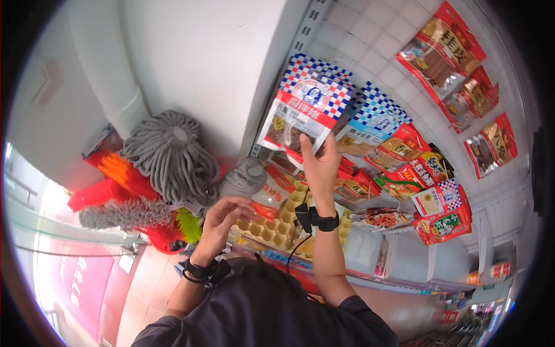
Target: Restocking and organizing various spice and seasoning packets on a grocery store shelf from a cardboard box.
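Note:
My right hand (321, 167) grips the lower edge of a spice packet (303, 108) with a red, white and blue checked top and a clear window, thumb in front and fingers behind. The packet is at the left end of a wall rack; whether it still hangs there is hidden. Just right of it is a blue-checked packet (362, 134). My left hand (225, 219) is raised with loosely bent fingers and nothing in it, near a bag of white granules (274, 191) and pulp egg trays (269, 230) on the shelf below.
Grey mop heads (167, 152) and a grey fluffy duster (125, 213) stand at the left beside a white pipe (104, 65). More spice packets (451, 47) hang on the white grid wall (368, 26) at the right. A metal upright (303, 37) runs beside the rack, above the shelf edge (390, 279).

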The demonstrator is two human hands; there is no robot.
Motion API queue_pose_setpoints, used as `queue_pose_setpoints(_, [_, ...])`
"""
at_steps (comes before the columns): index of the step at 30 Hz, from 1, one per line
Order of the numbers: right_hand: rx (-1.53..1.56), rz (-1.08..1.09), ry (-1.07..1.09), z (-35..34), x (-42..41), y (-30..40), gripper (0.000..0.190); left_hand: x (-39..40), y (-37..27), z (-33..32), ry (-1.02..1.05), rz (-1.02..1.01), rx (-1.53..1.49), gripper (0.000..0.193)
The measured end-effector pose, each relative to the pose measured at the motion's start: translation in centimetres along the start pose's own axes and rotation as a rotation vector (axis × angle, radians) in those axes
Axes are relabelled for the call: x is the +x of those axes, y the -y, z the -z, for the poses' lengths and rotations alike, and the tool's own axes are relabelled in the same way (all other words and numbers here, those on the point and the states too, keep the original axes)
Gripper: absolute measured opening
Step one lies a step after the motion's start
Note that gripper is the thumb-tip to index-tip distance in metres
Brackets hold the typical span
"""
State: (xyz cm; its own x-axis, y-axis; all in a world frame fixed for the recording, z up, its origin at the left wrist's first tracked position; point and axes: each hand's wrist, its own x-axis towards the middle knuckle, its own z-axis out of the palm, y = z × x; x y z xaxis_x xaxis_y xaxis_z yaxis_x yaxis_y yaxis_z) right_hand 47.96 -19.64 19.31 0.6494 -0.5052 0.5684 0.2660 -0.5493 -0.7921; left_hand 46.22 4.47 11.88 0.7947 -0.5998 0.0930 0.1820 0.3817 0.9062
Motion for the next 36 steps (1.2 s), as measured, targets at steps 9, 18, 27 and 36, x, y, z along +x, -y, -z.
queue_pose_setpoints(9, [-0.052,-0.014,-0.024,-1.6,1.6,-1.0,0.025,-1.2,0.0,2.0,-0.024,0.020,0.001,0.018])
queue_pose_setpoints(18, [-0.024,-0.093,-0.086,-1.6,2.5,-3.1,0.020,0.2,0.9,4.3,0.087,0.120,-0.005,0.018])
queue_pose_setpoints(27, [-0.293,-0.105,-0.178,1.5,-8.8,-7.3,0.025,2.3,2.3,3.6,0.352,0.287,-0.005,0.019])
queue_pose_setpoints(36, [-0.699,-0.510,0.062,14.6,-30.2,-5.8,0.030,0.9,7.0,-5.4,0.589,0.457,-0.007,0.017])
